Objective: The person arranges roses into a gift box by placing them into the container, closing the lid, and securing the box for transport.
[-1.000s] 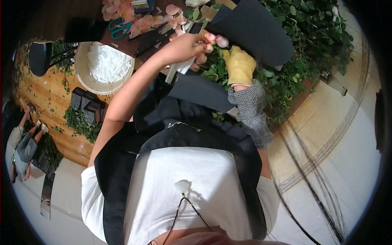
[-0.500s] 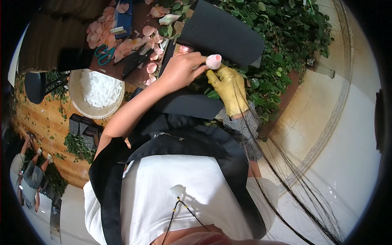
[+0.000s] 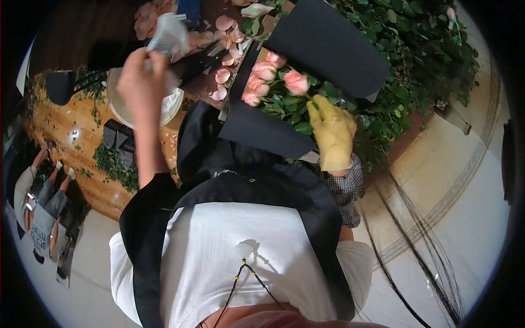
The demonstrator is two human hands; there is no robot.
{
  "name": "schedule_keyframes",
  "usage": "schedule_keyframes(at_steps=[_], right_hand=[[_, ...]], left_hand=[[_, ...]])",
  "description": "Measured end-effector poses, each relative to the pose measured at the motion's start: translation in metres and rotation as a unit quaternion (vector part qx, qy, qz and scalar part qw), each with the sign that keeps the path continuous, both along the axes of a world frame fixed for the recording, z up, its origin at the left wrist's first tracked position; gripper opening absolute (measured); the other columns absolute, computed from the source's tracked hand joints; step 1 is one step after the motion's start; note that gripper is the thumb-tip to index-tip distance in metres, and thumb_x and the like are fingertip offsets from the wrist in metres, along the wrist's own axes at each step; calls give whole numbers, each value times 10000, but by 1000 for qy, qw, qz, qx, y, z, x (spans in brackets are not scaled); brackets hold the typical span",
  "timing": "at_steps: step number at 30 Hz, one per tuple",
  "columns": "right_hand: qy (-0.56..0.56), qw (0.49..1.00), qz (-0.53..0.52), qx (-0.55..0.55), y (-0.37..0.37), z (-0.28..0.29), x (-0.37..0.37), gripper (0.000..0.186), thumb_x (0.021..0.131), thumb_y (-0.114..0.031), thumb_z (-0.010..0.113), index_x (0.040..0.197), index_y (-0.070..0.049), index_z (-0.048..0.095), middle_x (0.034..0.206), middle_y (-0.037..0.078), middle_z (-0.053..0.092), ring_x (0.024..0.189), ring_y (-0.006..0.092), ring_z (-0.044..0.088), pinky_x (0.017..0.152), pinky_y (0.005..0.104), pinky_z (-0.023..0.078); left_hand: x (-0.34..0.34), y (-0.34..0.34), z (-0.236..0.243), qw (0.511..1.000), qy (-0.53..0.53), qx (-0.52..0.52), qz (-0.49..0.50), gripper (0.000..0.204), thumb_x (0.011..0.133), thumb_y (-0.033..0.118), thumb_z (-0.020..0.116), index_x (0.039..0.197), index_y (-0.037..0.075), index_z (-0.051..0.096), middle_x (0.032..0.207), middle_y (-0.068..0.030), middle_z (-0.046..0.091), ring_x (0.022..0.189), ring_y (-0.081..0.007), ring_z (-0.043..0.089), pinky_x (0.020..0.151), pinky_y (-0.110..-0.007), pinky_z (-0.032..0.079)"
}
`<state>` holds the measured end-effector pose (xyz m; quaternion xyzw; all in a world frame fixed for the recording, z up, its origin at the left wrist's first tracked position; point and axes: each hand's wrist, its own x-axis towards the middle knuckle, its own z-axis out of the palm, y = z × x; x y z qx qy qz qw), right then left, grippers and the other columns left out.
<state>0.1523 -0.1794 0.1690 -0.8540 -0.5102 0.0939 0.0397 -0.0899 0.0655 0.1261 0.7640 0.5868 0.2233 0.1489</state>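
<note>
My bare left hand (image 3: 143,82) is closed on a white mesh flower sleeve (image 3: 169,37), raised above the table's left side and slightly blurred. My right hand (image 3: 332,131), in a yellow glove, has its fingers closed at the stem just below an uncovered pink rose (image 3: 296,83); the stem itself is mostly hidden. Left of that bloom, several more pink roses (image 3: 262,72) with green leaves lie in a fold of black corrugated board. One board flap (image 3: 331,46) rises behind the flowers, and another flap (image 3: 268,131) lies in front of them.
Pink petals (image 3: 223,75) litter the table beside a black tool (image 3: 199,65). A pale bucket (image 3: 121,105) stands below my left forearm, partly covered by it. Cut green foliage (image 3: 377,33) is heaped at the right. Two people (image 3: 44,191) are at the far left.
The white sleeve has come off the rose, and my left hand has carried it left, away from my right hand. The pink bloom now shows uncovered, with the other roses visible beside it.
</note>
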Motion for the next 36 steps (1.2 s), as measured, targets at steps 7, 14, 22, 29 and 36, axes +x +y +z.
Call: schedule_keyframes(at_steps=[7, 14, 22, 29, 36], right_hand=[[-54, 998, -27, -27, 22, -60, 12, 236, 918, -314, 672, 1056, -125, 707, 764, 115, 714, 712, 312, 694, 639, 424, 549], [328, 944, -25, 24, 54, 29, -17, 414, 906, -115, 680, 1316, -77, 634, 954, 125, 730, 914, 201, 695, 781, 346, 536], [16, 980, 153, -124, 56, -76, -26, 203, 869, -209, 710, 765, -61, 616, 653, 116, 623, 549, 284, 619, 526, 389, 491], [257, 961, 76, -67, 41, -75, -5, 205, 853, -241, 731, 824, -52, 654, 643, 104, 613, 608, 280, 625, 542, 383, 464], [249, 964, 77, -45, 33, -80, -7, 187, 916, -201, 722, 1035, -58, 728, 715, 56, 609, 641, 143, 565, 613, 307, 475]], left_hand=[[-166, 36, -105, 927, 326, -184, -1, 542, 903, 480, 652, 1286, 106, 573, 1150, -258, 655, 993, -438, 660, 845, -493, 544], [-152, 5, -92, 926, 89, -361, -72, 400, 966, 353, 644, 1155, 3, 689, 986, -170, 740, 941, -274, 721, 813, -364, 544], [23, -57, -77, 872, -212, -371, -239, 201, 987, 162, 608, 1000, -22, 690, 810, -97, 707, 738, -135, 673, 700, -290, 531], [38, -61, -74, 804, -257, -457, -281, 126, 905, 65, 628, 994, -2, 687, 880, -111, 702, 805, -222, 690, 741, -329, 530], [43, -53, -88, 801, -304, -209, -472, 107, 858, 167, 698, 913, 75, 697, 792, -45, 641, 751, -236, 650, 631, -357, 512]])
